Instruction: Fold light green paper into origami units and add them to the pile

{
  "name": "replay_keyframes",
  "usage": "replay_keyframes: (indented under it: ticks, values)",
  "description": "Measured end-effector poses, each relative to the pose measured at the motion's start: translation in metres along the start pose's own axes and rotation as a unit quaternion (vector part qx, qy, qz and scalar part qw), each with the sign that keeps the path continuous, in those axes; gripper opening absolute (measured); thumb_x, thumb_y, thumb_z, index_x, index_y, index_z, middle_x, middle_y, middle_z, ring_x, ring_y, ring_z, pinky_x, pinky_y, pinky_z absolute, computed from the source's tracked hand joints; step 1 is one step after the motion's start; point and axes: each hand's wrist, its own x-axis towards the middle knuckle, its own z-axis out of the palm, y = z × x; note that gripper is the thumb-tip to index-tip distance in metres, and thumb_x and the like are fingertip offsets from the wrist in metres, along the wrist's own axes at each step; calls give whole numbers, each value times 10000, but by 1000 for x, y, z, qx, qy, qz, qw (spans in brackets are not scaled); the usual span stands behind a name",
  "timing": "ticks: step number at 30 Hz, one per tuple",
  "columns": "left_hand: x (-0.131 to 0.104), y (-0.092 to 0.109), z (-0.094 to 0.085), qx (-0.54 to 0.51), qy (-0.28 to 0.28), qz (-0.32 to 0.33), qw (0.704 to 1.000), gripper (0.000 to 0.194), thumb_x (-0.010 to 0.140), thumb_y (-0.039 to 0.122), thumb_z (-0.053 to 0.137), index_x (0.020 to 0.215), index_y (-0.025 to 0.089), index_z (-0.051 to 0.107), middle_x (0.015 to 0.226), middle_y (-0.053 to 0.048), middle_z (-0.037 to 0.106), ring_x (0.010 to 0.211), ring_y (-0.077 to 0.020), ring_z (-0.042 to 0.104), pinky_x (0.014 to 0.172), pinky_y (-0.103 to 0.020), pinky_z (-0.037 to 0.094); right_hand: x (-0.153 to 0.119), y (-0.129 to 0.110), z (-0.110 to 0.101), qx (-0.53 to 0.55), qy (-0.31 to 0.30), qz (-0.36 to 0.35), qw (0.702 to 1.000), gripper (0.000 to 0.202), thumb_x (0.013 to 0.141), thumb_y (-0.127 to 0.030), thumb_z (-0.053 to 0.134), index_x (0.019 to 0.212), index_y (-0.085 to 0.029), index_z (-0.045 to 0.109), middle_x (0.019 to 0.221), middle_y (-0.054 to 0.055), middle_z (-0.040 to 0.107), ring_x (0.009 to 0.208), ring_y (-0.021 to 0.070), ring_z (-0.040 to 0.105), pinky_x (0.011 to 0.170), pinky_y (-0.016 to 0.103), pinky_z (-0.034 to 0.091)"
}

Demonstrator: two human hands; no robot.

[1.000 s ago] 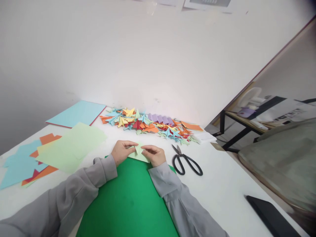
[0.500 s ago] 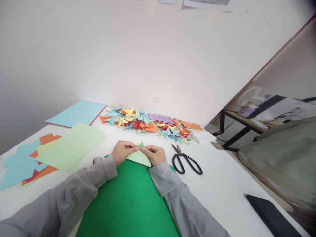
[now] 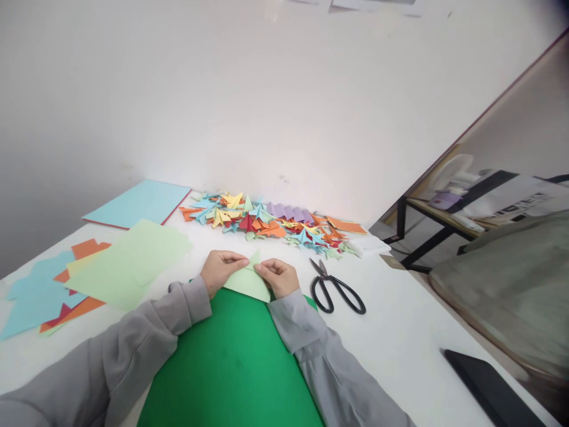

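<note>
Pale-green paper [image 3: 247,283] is pinched in both hands [image 3: 219,271] [image 3: 281,277].

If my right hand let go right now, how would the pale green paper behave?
The pale green paper looks thin, so it's probably very light and easily shifted. It appears folded near its top, which may stiffen it there. The left hand also pinches it, so it likely won't drop, though its right side could sag.
</note>
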Motion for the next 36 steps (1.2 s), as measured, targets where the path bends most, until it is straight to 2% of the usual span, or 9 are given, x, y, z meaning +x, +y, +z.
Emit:
replay_keyframes:
  ticks: [3, 9, 17, 20, 25, 30, 36]
  values:
    - [0, 0, 0, 8, 8, 3, 1000, 236, 499, 316, 714, 646, 137, 668, 576, -25, 654, 528, -130, 559, 521, -236, 429, 1, 1, 0, 30, -15, 8, 999, 297, 464, -344, 732, 557, -163, 515, 336, -95, 421, 309, 35, 324, 324, 169, 237]
    - [1, 0, 0, 5, 9, -12, 1000, 255, 491, 326, 718, 635, 124, 661, 554, -21, 635, 493, -108, 524, 488, -222, 399, 3, 4, 0, 54, -23, 22, 998, 372, 437, -325, 740, 696, -173, 522, 441, -77, 535, 335, 47, 383, 346, 173, 287]
    - [0, 2, 0, -19, -14, -11, 1000, 291, 567, 398, 657, 604, 110, 652, 387, 47, 453, 388, -42, 358, 390, -183, 265, 4, 7, 0, 48, -30, 13, 998, 330, 440, -346, 729, 620, -170, 517, 394, -96, 449, 335, 39, 357, 348, 172, 285]
    - [0, 3, 0, -16, -12, -14, 1000, 292, 548, 393, 671, 613, 109, 659, 416, 26, 507, 409, -61, 410, 412, -194, 309, 4, 6, 0, 40, -25, 13, 999, 325, 441, -350, 729, 606, -174, 510, 388, -97, 442, 338, 42, 362, 353, 176, 298]
    - [0, 1, -2, -14, -20, -12, 1000, 280, 494, 322, 714, 687, 124, 673, 610, -38, 651, 543, -126, 549, 538, -240, 421, 4, 7, -1, 45, -24, 9, 999, 324, 443, -345, 731, 620, -173, 522, 415, -81, 489, 342, 50, 384, 345, 176, 291]
    - [0, -1, -3, -36, -38, -19, 998, 397, 521, 293, 703, 875, 122, 649, 560, -8, 617, 481, -94, 520, 482, -215, 394, 5, 9, -1, 51, -13, 9, 999, 323, 435, -331, 741, 628, -166, 541, 458, -56, 541, 356, 56, 418, 358, 183, 315]
    - [2, 0, -2, -51, -24, -43, 997, 343, 512, 288, 703, 798, 101, 666, 496, 1, 579, 445, -72, 474, 459, -205, 377, 5, 10, 0, 35, -6, 2, 999, 328, 427, -349, 740, 617, -165, 547, 464, -38, 557, 358, 67, 434, 354, 191, 326]
